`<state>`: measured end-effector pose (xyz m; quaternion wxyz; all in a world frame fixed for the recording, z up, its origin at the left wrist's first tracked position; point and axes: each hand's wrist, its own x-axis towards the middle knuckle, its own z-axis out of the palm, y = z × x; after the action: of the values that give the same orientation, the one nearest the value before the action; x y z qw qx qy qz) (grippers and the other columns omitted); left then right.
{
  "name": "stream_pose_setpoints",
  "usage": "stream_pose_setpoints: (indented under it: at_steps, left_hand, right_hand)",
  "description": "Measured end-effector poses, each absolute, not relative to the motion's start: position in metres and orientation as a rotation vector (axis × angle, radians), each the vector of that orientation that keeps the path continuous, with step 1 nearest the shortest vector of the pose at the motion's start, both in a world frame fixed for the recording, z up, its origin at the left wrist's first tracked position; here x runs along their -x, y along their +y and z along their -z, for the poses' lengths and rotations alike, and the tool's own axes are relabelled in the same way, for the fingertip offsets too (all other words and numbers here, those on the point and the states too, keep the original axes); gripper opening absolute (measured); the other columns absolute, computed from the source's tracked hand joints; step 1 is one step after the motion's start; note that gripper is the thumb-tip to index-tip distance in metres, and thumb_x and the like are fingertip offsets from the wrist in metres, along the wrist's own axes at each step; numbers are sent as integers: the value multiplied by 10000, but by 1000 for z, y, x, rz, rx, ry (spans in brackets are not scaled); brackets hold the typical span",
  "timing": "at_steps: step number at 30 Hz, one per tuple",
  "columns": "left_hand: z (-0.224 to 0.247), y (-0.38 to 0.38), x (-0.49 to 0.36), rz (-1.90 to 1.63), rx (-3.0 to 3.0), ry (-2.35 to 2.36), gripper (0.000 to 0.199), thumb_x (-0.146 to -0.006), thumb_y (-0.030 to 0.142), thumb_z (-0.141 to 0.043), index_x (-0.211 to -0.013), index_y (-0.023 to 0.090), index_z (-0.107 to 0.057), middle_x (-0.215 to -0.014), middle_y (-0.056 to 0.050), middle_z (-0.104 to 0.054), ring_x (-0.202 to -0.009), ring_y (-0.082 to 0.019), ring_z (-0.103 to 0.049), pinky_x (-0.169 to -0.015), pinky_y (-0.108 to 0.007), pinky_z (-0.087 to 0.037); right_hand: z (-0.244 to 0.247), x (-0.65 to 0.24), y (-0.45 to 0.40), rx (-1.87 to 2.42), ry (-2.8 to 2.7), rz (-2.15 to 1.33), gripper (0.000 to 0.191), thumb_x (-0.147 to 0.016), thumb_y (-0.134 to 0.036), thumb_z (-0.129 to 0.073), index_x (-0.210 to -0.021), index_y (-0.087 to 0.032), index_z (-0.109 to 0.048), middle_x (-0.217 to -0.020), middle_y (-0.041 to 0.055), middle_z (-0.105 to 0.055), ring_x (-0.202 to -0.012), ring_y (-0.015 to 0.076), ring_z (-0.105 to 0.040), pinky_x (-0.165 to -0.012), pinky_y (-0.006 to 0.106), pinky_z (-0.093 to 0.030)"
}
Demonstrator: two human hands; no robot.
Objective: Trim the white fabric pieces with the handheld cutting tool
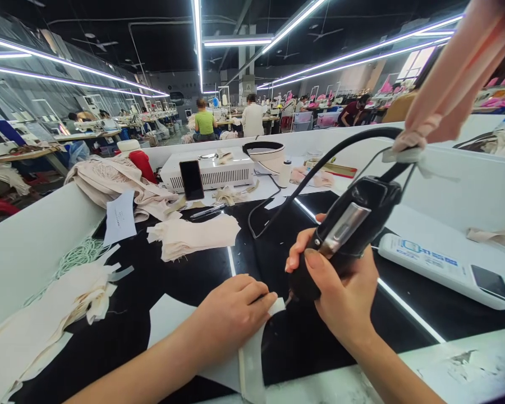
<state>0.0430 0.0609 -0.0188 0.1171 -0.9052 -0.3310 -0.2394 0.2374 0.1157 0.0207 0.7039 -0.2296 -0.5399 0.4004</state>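
My right hand (340,286) is wrapped round a black handheld tool (345,224) with a metal plate on its side. A black cable rises from the tool's top, beside a pink cloth strip (458,84) tied above it. The tool's lower end is near the tip of a pale fabric strip (252,359). My left hand (239,308) presses that strip down with its fingers together, over a white sheet (168,314) on the black tabletop (130,336). The strip's small end (278,306) sticks out past my left fingertips.
Cream fabric pieces (197,233) lie behind my left hand, and more fabric (54,314) is at the left. A phone (192,180) leans against a white vented box (210,168). At right sits a white device (437,269). People work in the background.
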Motion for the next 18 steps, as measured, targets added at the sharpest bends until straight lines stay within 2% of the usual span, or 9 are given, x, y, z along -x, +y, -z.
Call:
stream_pose_setpoints:
  at_steps: [7,13,18]
  left_hand:
    - [25,46,-36,548,2730,-976,186,-1182,90,-532,-1241,146,-700,-1039,-63,-758,-937,-210,-756,-1026,-395,-670]
    - [28,31,-27,529,2735,-1062,193,-1153,62,-563,-1223,192,-687,-1092,-61,-759,-978,-197,-754,-1077,-385,-658]
    - [30,29,-29,679,2714,-1027,227,-1159,26,-509,-1225,126,-701,-1088,-64,-776,-980,-194,-750,-1121,-378,-638]
  right_hand:
    - [-21,-243,105,514,-1211,-913,280,-958,-384,-952,-1037,-287,-702,-891,-40,-781,-614,149,-714,-524,275,-615]
    - [-20,-247,103,514,-1193,-937,443,-939,-429,-981,-1299,-325,-744,-899,-36,-783,-629,170,-718,-538,309,-623]
    - [-26,-249,103,549,-1160,-927,445,-885,-439,-1020,-1232,-318,-768,-841,-35,-768,-605,174,-710,-556,314,-634]
